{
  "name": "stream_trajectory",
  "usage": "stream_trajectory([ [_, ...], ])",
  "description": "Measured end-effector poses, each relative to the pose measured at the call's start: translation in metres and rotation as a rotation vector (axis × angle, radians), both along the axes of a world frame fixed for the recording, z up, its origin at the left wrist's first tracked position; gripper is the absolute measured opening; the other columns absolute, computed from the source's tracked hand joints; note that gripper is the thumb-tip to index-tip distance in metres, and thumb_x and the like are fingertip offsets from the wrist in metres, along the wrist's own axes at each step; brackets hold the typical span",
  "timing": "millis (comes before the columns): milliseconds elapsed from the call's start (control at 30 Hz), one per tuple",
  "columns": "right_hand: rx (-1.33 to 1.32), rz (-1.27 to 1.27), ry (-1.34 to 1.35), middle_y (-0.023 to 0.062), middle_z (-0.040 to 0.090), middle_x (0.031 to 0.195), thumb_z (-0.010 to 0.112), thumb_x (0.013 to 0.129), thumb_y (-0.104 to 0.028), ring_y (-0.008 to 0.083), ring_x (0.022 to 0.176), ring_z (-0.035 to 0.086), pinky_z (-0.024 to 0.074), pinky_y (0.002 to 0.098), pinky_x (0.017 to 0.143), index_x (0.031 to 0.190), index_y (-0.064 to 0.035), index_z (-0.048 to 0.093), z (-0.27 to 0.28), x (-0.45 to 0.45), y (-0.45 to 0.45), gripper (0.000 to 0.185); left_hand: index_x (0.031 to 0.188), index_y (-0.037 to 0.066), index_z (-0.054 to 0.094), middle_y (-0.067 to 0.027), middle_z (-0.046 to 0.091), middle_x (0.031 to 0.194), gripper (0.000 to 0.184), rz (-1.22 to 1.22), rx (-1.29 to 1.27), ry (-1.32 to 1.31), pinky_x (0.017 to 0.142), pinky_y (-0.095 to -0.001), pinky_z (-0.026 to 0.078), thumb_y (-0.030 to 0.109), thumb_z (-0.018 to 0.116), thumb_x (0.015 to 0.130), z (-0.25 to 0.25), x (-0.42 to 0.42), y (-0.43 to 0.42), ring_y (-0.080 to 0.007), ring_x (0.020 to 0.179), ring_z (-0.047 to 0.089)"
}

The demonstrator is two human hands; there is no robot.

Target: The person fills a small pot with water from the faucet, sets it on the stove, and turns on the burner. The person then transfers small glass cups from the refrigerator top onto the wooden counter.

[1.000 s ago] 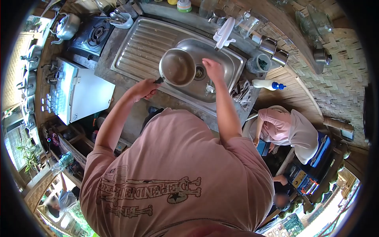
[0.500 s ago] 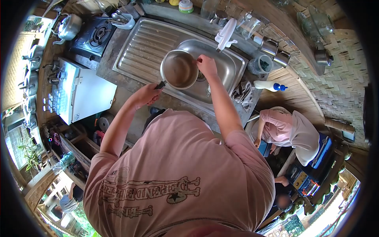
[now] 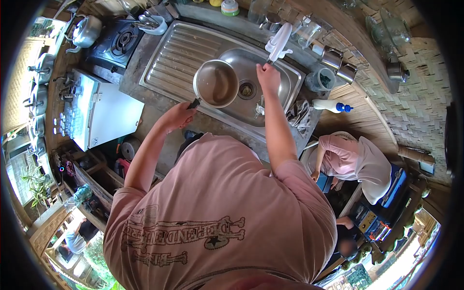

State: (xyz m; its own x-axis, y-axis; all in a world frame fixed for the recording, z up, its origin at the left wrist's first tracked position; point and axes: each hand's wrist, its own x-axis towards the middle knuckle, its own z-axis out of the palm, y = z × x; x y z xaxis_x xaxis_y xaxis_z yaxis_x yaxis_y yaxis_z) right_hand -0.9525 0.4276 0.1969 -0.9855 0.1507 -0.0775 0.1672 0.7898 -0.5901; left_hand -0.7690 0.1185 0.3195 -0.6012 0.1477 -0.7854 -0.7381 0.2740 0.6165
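- Metal sink [image 3: 286, 92] is set into the table [image 3: 145, 99], with a ridged drainboard [image 3: 181, 48] on its left.
- Left hand [image 3: 178, 117] has its grip closed around the handle [image 3: 194, 103] of the pan [image 3: 216, 83], which is over the sink, left of the drain [image 3: 247, 89].
- Right hand [image 3: 268, 79] is curled near the white faucet [image 3: 279, 43]; I cannot tell if its grip holds something.

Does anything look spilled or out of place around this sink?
No clear spill. The pan has a darker brown patch inside; stain or liquid, I can't tell. A crumpled whitish scrap looks left behind in the sink near the drain; a cloth lies bunched, not folded, by the sink's edge.
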Motion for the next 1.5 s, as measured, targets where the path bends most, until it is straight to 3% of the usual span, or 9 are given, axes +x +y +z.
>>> stream_trajectory([
  [200,0.18,0.173,0.241,0.0111,0.074,0.084,0.069,0.086,-0.026,0.0351,0.089,0.071,0.0549,0.0461,0.083,0.128,-0.0217,0.065,-0.066,0.001,0.029,0.042,0.096,0.001,0.055,-0.0134,0.064,0.078,0.025,-0.226,-0.393,0.246,0.061,-0.0425,0.048,0.025,0.054,0.098,-0.007,0.002,0.006,-0.0281,0.067,0.063],
  [267,0.032,0.09,-0.217,0.009,0.076,0.091,0.066,0.086,-0.015,0.0306,0.097,0.071,0.0543,0.0423,0.088,0.146,-0.0269,0.05,-0.036,0.002,0.026,0.064,0.097,-0.001,0.054,-0.0208,0.068,0.084,0.027,-0.32,-0.519,0.361,0.068,-0.0492,0.051,0.026,0.054,0.097,-0.011,0.006,0.01,-0.0376,0.076,0.068],
  [433,-0.071,0.13,0.001,0.0075,0.076,0.091,0.065,0.086,-0.016,0.0284,0.096,0.072,0.0549,0.0406,0.087,0.133,-0.0223,0.064,-0.049,0.013,0.028,0.047,0.117,-0.001,0.053,-0.0304,0.066,0.103,0.035,-0.346,-0.657,0.477,0.087,-0.0548,0.047,0.028,0.053,0.098,-0.016,0.01,0.02,-0.0491,0.104,0.061],
  [567,-0.215,0.29,-0.329,0.013,0.075,0.095,0.066,0.086,-0.021,0.0322,0.094,0.072,0.0553,0.0419,0.087,0.109,-0.0146,0.076,-0.051,0.012,0.019,0.025,0.12,-0.001,0.052,-0.0305,0.066,0.104,0.036,-0.348,-0.672,0.481,0.088,-0.0539,0.047,0.027,0.053,0.098,-0.013,0.008,0.028,-0.0483,0.104,0.062],
  [833,0.023,0.418,0.036,0.0169,0.074,0.093,0.062,0.089,-0.021,0.0315,0.088,0.074,0.0581,0.0387,0.084,0.105,-0.0081,0.075,-0.091,0.02,-0.033,0.024,0.125,-0.001,0.048,-0.0319,0.066,0.096,0.038,-0.3,-0.662,0.7,0.077,-0.0576,0.049,0.026,0.053,0.098,-0.01,0.006,0.041,-0.0507,0.089,0.064],
  [1000,-0.799,0.274,-0.47,0.0115,0.07,0.074,0.059,0.088,-0.01,0.0139,0.067,0.071,0.0576,0.0273,0.066,0.093,-0.0023,0.071,-0.08,0.007,-0.039,0.016,0.135,-0.001,0.044,-0.0305,0.067,0.094,0.046,-0.292,-0.694,0.78,0.075,-0.0581,0.05,0.025,0.053,0.098,0.003,0.008,0.052,-0.05,0.087,0.064],
  [1133,-0.624,0.293,-0.655,0.0128,0.072,0.077,0.065,0.085,-0.006,0.0204,0.068,0.072,0.0577,0.0333,0.064,0.093,-0.0008,0.071,-0.046,0.001,-0.04,0.011,0.138,-0.002,0.042,-0.0291,0.068,0.093,0.048,-0.296,-0.739,0.826,0.074,-0.0573,0.051,0.023,0.054,0.098,0.006,0.01,0.057,-0.0485,0.085,0.065],
  [1233,-0.217,0.56,-0.073,0.0155,0.073,0.082,0.069,0.084,-0.007,0.0271,0.072,0.073,0.0584,0.0392,0.068,0.097,-0.0041,0.073,-0.062,0.002,-0.028,0.015,0.14,-0.002,0.04,-0.0285,0.068,0.094,0.051,-0.278,-0.782,0.87,0.073,-0.0558,0.052,0.022,0.056,0.098,0.003,0.013,0.055,-0.047,0.084,0.066],
  [1500,0.047,0.214,0.03,0.0177,0.073,0.101,0.059,0.09,-0.021,0.0393,0.094,0.07,0.0561,0.0514,0.083,0.111,-0.0213,0.072,-0.027,0.007,0.028,0.025,0.141,0.0,0.041,-0.0301,0.067,0.106,0.051,-0.168,-0.765,0.824,0.078,-0.0538,0.052,0.021,0.056,0.097,-0.013,0.022,0.048,-0.0481,0.093,0.065],
])
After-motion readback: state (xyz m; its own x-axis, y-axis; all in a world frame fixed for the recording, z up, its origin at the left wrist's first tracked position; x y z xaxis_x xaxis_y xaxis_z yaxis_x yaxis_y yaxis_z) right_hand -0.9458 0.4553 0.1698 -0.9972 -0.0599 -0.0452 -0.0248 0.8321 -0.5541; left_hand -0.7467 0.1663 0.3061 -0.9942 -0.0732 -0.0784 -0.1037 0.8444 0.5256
